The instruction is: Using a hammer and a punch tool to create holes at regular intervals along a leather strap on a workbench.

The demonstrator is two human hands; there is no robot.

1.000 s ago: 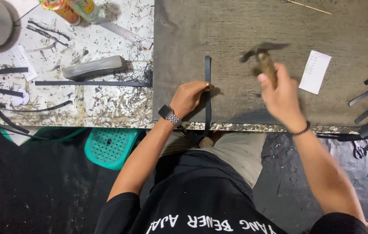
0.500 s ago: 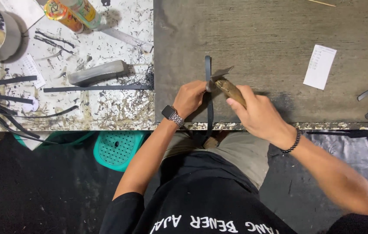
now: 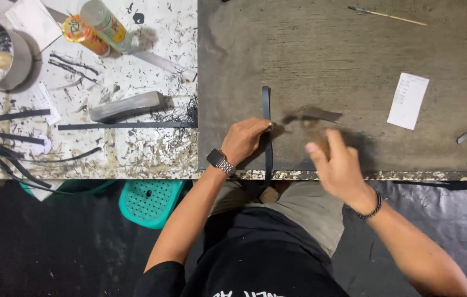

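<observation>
Left hand [image 3: 246, 138] pins black strap [image 3: 267, 132] flat on dark board [image 3: 310, 55], fingers pressed on it near its middle. Strap runs far to near, near end hanging off board edge. Right hand [image 3: 336, 165], just right of strap, closed round hammer [image 3: 313, 118]; hammer blurred, head hard to make out. Paper slip [image 3: 407, 100] far right.

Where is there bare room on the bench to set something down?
The dark mat is bare between the thin stick and the paper slip, and left of the strip that the left hand pins. The white slab is crowded: tin, bottles, block, scraps.
</observation>
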